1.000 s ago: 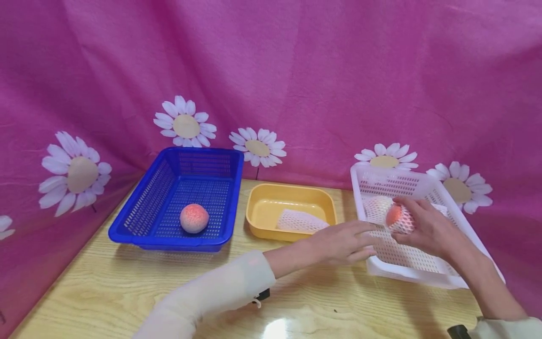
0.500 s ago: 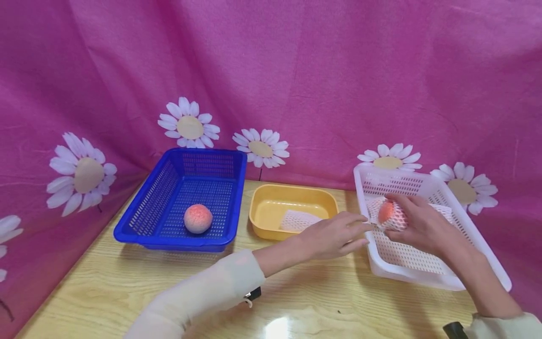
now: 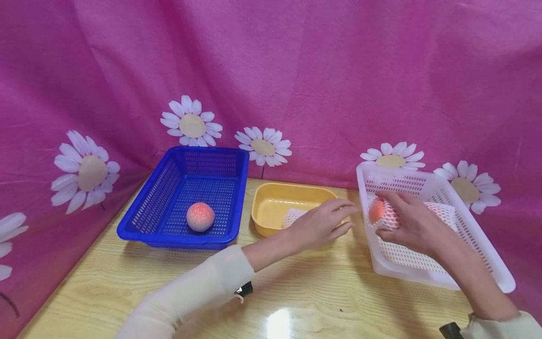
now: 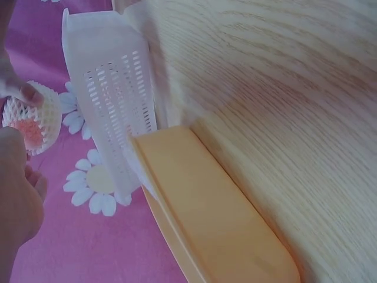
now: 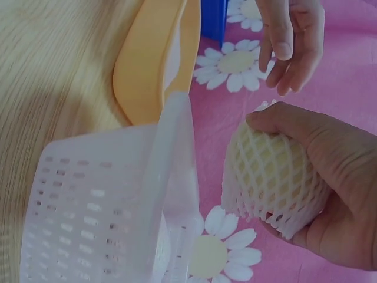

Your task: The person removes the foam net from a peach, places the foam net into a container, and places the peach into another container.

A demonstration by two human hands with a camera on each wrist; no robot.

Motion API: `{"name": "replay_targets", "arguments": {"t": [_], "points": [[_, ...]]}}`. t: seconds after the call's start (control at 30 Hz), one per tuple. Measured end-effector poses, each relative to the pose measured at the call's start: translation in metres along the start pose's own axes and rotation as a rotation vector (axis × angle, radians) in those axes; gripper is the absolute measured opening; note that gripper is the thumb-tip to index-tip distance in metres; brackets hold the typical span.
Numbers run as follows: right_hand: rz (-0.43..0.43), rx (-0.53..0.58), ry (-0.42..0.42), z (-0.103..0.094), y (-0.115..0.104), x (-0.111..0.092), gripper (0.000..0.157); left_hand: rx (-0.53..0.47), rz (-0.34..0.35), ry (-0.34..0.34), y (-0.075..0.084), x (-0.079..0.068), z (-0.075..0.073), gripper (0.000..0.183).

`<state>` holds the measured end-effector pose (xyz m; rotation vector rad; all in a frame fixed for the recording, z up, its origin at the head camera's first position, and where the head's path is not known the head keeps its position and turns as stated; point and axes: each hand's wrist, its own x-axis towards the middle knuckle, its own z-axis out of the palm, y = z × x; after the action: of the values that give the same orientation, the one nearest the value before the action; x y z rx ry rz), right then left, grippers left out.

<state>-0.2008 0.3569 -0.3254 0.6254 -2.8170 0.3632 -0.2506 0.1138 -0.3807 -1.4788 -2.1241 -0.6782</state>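
Observation:
My right hand grips a peach in a white foam net sleeve over the left side of the white basket. Reddish skin shows at the sleeve's opening in the head view, while the right wrist view shows its pale side, with the thumb across the top. Bare fingers of my left hand extend toward the peach, apart from it, above the yellow tray. That hand holds nothing. In the left wrist view it overlaps the sleeved peach.
An unwrapped peach lies in the blue basket at the left. One foam net lies in the yellow tray, partly behind my left hand. Another white net lies in the white basket. A pink floral cloth hangs behind.
My right hand has brought the sleeved peach leftward, toward the white basket's left rim. My left hand has drawn back left from that rim to over the yellow tray. The view has shifted slightly.

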Motion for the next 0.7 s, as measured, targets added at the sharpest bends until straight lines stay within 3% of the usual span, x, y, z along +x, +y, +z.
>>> {"name": "replay_targets", "arguments": {"t": [0.43,0.7], "points": [[-0.136,0.020,0.087,0.007,-0.017,0.015,0.081,0.026,0.013,0.054,-0.008,-0.008,-0.012,0.040],[-0.172,0.042,0.100,0.012,-0.030,0.023,0.079,0.027,0.006,0.090,-0.011,-0.016,-0.021,0.043]]}}
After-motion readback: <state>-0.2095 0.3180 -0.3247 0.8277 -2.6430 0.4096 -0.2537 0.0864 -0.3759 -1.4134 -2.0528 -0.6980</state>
